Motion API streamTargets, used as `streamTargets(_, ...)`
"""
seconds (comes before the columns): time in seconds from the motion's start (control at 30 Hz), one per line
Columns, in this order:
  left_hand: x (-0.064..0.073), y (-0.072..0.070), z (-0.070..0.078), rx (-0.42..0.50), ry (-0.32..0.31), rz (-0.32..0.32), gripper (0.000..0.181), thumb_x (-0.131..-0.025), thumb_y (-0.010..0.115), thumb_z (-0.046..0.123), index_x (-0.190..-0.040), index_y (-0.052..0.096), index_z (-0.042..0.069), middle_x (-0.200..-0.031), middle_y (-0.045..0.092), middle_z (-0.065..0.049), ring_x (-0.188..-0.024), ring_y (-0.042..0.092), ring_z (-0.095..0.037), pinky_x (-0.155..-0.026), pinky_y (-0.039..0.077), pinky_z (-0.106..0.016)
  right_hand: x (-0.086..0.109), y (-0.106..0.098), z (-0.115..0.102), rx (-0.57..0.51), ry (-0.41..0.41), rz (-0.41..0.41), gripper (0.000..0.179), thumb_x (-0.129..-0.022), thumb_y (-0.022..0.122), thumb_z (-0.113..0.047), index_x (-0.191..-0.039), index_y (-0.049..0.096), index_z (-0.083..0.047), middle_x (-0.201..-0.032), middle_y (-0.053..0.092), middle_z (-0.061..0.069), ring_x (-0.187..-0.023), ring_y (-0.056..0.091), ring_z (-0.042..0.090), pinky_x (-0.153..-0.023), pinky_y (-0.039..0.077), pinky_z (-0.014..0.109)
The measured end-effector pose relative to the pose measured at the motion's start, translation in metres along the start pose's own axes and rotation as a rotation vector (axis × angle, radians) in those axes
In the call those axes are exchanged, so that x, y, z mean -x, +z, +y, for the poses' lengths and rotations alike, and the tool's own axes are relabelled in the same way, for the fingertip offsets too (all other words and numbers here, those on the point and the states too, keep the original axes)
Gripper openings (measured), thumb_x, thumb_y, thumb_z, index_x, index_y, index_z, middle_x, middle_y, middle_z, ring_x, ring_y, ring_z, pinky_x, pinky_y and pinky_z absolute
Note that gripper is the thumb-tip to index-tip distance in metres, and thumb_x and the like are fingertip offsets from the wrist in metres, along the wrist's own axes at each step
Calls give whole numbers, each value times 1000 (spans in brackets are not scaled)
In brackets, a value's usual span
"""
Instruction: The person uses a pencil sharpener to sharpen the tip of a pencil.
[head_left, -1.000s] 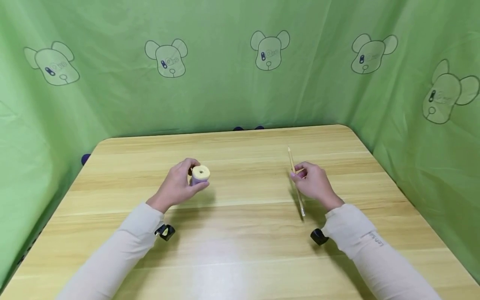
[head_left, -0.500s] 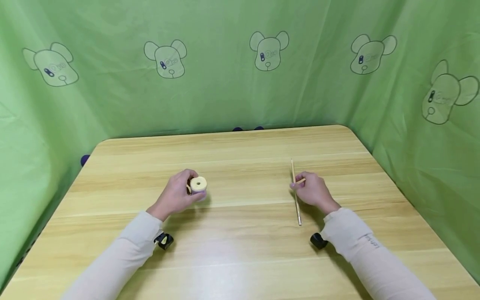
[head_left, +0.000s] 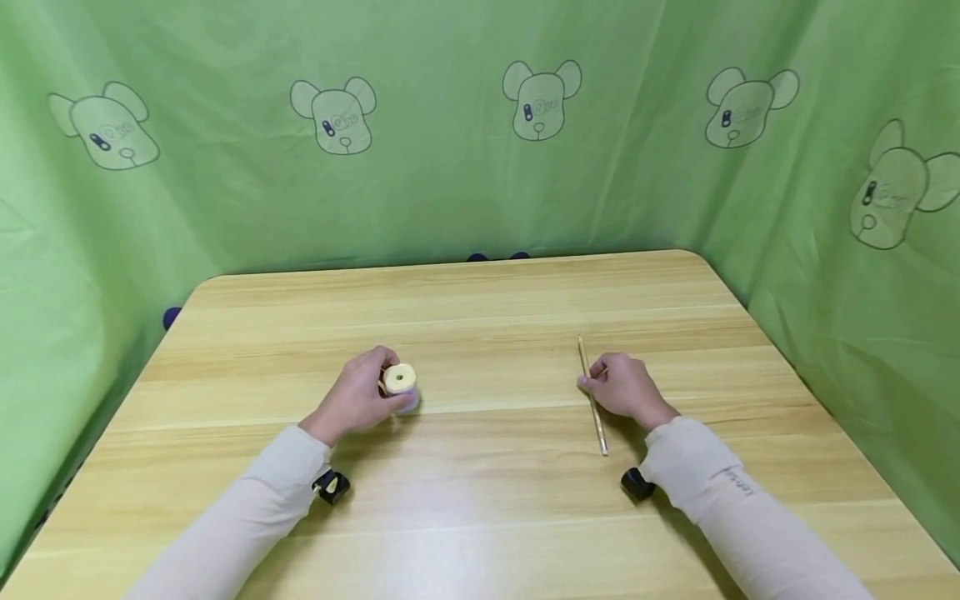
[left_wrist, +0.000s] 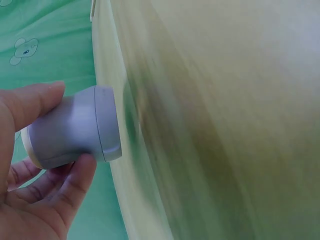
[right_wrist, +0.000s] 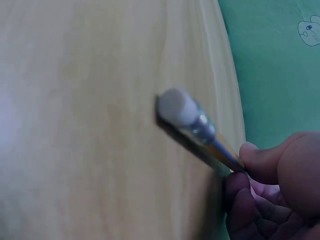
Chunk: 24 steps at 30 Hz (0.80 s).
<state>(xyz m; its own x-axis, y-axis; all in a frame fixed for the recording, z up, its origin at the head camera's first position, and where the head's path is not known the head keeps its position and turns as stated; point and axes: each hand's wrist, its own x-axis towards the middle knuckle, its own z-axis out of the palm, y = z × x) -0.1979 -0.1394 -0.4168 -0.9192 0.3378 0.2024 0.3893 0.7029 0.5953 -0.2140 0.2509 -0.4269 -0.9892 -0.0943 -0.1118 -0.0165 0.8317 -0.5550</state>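
My left hand (head_left: 354,398) grips a small lilac pencil sharpener (head_left: 401,378), whose cream top has a round hole in the middle. In the left wrist view the thumb and fingers are on opposite sides of the sharpener's body (left_wrist: 75,127), and its base is close to the tabletop. Between thumb and fingertips, my right hand (head_left: 624,387) pinches a yellow pencil (head_left: 597,421) near its middle. The pencil's tip points away from me. The right wrist view shows its white eraser (right_wrist: 176,106) and metal band close over the wood.
Both hands are over a wood-grain table (head_left: 480,467) with rounded far corners. A green curtain (head_left: 435,192) printed with bear heads surrounds its back and sides. Black wrist cameras hang beneath the left cuff (head_left: 331,486) and right cuff (head_left: 637,484).
Both hands have come down and a little nearer to me, the left with the sharpener, the right with the pencil. Both grips have stayed on their things.
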Motion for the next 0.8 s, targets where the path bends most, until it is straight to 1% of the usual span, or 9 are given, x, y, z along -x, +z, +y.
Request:
streamTargets(0.13, 3, 2, 0, -6, -4, -7, 46, -76, 84, 20, -105, 54, 2, -94, 59, -6, -85, 55, -21, -74, 48, -36, 3, 2, -1, 32, -19, 14, 26, -93, 65, -21, -97, 63, 5, -82, 62, 11, -72, 56, 23, -65, 49, 37)
streamTargets(0.3, 8, 5, 1, 5, -18, -25, 46, -75, 85, 22, -104, 54, 4, -96, 58, -5, -86, 55, -20, -76, 48, -36, 5, 4, -4, 65, -54, 30, 22, -91, 67, -20, -88, 63, 1, -76, 60, 8, -68, 55, 22, -64, 47, 36)
streamTargets(0.47, 9, 7, -1, 18, -17, -27, 46, -75, 85, 22, -104, 53, 5, -97, 59, -5, -89, 56, -21, -78, 48, -37, 5, 6, -5, 75, -47, 47, 22, -91, 68, -21, -82, 62, -2, -75, 61, 6, -67, 54, 21, -60, 45, 34)
streamTargets(0.6, 9, 7, -1, 27, -33, -52, 46, -77, 84, 22, -106, 52, 4, -100, 58, -6, -92, 56, -22, -82, 49, -40, 5, 8, -5, 73, -51, 47, 23, -91, 68, -21, -79, 61, -3, -72, 60, 6, -65, 53, 21, -58, 44, 32)
streamTargets(0.67, 9, 6, 0, 29, -46, -73, 48, -79, 82, 22, -110, 51, 2, -102, 58, -8, -95, 56, -24, -84, 48, -41, 5, 8, -5, 73, -55, 47, 23, -91, 68, -22, -79, 60, -4, -72, 60, 5, -64, 53, 21, -58, 44, 32)
streamTargets(0.7, 10, 6, 0, 30, -50, -84, 52, -79, 82, 22, -114, 50, 0, -104, 58, -10, -97, 57, -25, -86, 48, -42, 5, 8, -5, 69, -55, 46, 23, -91, 67, -22, -79, 60, -4, -72, 59, 6, -64, 52, 21, -58, 44, 32)
streamTargets(0.8, 11, 1, 1, 25, -97, -135, 72, -80, 81, 29, -131, 42, -4, -115, 57, -17, -108, 56, -32, -94, 45, -47, 5, 6, -4, 53, -53, 49, 24, -92, 66, -24, -81, 59, -3, -72, 58, 6, -63, 52, 21, -57, 43, 32)
